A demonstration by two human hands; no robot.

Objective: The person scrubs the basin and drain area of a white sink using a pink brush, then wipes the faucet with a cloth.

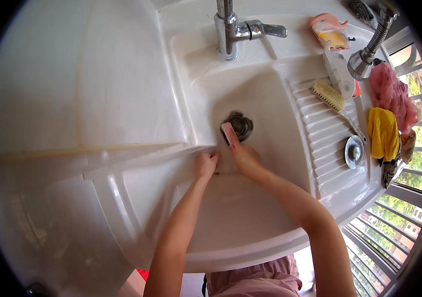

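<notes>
Pink brush (228, 131) at the drain (243, 125): work apparently unfinished. Right fingers (235, 148) closed around it; left fingers (214, 157) curled, contents unclear.

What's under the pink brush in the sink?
Dark bristles show along the left edge of the pink brush, held in the right hand. The drain shows beside it, its left part partly hidden. Whatever lies directly beneath is covered.

Left grip (205, 166) curled — right grip (246, 159) closed nearby.
</notes>
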